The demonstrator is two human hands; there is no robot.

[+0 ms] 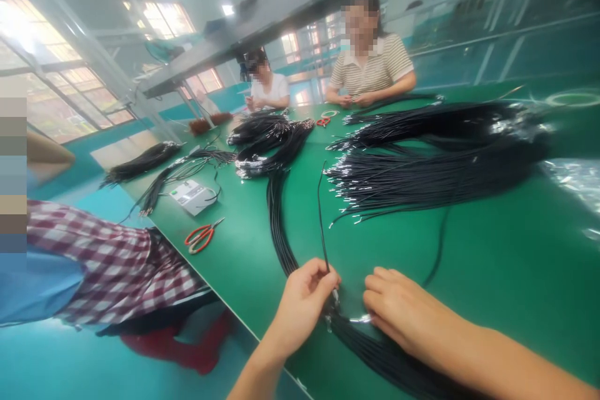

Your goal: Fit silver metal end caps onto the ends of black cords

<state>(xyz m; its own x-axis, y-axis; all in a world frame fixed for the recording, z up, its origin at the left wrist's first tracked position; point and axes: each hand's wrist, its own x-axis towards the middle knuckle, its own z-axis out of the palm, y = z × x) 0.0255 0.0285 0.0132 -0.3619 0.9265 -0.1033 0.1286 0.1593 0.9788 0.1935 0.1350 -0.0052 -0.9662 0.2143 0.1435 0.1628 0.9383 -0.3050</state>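
My left hand (pixel 302 303) is closed in a pinch on a single thin black cable (pixel 321 219) that rises up and away over the green table (pixel 492 269). My right hand (pixel 403 312) lies curled on a bundle of black cables (pixel 384 356) at the near table edge, its fingers pressed on the bundle's metal-tipped ends. Another long strand of black cables (pixel 277 225) runs from near my left hand toward the table's middle.
Large heaps of black cables (pixel 435 162) cover the middle and right of the table. Red-handled scissors (pixel 202 235) and a white box (pixel 191 195) lie at the left edge. A person in a plaid shirt (pixel 107 262) sits on the left; two people sit at the far side.
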